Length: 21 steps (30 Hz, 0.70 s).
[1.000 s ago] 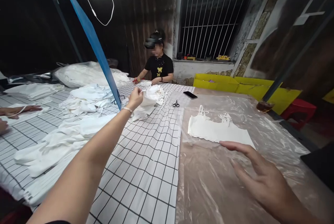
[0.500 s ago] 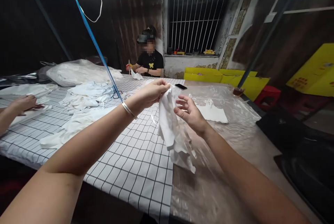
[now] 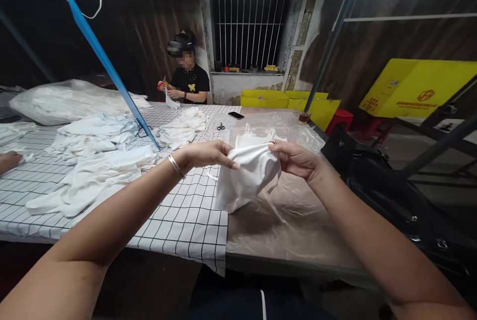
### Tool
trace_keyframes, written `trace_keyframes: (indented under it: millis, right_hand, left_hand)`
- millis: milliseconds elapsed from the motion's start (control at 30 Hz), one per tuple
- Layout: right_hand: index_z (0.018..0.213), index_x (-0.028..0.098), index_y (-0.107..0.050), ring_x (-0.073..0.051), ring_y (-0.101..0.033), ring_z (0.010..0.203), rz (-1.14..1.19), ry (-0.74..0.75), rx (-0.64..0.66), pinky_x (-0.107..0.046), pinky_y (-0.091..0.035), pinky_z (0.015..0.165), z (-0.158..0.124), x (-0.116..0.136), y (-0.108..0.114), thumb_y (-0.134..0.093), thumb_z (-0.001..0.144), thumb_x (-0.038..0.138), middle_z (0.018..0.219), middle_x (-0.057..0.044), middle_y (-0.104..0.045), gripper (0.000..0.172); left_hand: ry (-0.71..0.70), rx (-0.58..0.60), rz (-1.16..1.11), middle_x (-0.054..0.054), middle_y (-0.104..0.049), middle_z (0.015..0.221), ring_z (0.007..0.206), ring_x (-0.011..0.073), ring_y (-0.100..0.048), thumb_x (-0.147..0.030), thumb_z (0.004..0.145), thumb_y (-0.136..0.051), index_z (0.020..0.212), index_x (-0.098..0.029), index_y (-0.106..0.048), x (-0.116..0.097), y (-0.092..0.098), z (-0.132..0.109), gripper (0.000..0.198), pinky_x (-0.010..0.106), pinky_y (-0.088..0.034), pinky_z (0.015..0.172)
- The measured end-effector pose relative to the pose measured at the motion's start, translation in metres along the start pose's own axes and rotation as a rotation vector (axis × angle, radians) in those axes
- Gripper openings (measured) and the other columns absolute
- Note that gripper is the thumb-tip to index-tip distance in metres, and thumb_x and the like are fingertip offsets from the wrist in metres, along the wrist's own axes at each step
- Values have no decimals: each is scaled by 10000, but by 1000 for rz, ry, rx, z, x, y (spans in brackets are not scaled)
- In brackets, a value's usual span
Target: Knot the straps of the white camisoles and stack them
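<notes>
Both my hands hold one white cloth garment point(image 3: 248, 176) in the air above the table's near edge. My left hand point(image 3: 208, 154), with a silver bracelet at the wrist, pinches its upper left edge. My right hand point(image 3: 296, 159) grips the upper right edge, fingers closed on the fabric. The cloth hangs bunched between them, over the seam where the checked cloth point(image 3: 179, 220) meets the clear plastic sheet point(image 3: 294, 220). A folded white garment point(image 3: 257, 137) lies on the plastic just beyond my hands.
Piles of white garments point(image 3: 97, 166) cover the left of the table. Scissors point(image 3: 221, 126) and a phone point(image 3: 236, 115) lie farther back. A person in black point(image 3: 188, 81) works at the far end. A blue pole point(image 3: 112, 71) slants up. Another person's hand point(image 3: 7, 161) is at the left.
My left hand pulled a white garment from the far pile toward me. My right hand rose from the plastic sheet and took hold of it. The view swung right and lower.
</notes>
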State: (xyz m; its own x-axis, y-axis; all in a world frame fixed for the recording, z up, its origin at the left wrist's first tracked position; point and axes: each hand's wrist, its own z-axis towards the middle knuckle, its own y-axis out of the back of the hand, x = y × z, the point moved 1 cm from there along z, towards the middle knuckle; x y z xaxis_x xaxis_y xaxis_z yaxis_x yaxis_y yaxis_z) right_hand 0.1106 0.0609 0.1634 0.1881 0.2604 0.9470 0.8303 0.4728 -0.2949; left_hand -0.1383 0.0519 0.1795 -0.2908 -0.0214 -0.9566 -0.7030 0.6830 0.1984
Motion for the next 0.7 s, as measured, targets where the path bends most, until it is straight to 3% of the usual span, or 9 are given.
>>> trace_keyframes:
  millis: [133,233,300,433,600,700]
  right_hand:
    - [789,214,-495,-109,-533,578,-134,64,-141,-242,-443,557,2,2,25,-789,617,232,717,42,-582,341]
    - [874,218,-487,-155,-559,720,-418,211,-434,-310,-477,672,5,-1,38,-793,586,266,856,-3,-602,423]
    - [939,220,-479,-174,-555,814,-578,326,-522,-350,-484,752,2,-6,38,-813,568,304,954,-29,-593,507]
    - [955,215,-500,-176,-560,870,-550,306,-275,-350,-480,810,-14,-31,24,-816,601,477,974,-37,-586,542]
    - [964,223,-532,-183,-597,842,-369,142,-270,-299,-482,710,-24,-60,16,-724,648,659,928,-30,-623,571]
    - [1002,241,-556,-193,-622,796,-300,91,-247,-304,-494,667,-19,-59,15,-752,634,608,894,-17,-650,556]
  left_hand:
    - [-125,-120,-206,61,-679,750,691,136,-612,-298,716,-782,734,-130,-706,3,-2,13,185,271,-513,671]
    - [-124,-180,-354,54,-654,721,634,121,-606,-264,788,-719,736,-137,-671,2,-6,29,145,268,-518,635]
    - [-102,-226,-437,32,-627,682,581,102,-588,-233,832,-669,758,-132,-647,0,-11,42,127,252,-509,608]
    - [-69,-284,-574,5,-585,616,514,84,-552,-161,849,-616,745,-127,-591,-4,-20,63,112,223,-478,556]
    - [-91,-292,-641,16,-599,661,549,87,-577,-97,820,-624,762,-127,-566,-12,-28,69,88,206,-476,555]
    - [-123,-293,-636,4,-577,659,523,69,-550,-88,828,-612,768,-125,-556,-17,-27,67,90,194,-457,539]
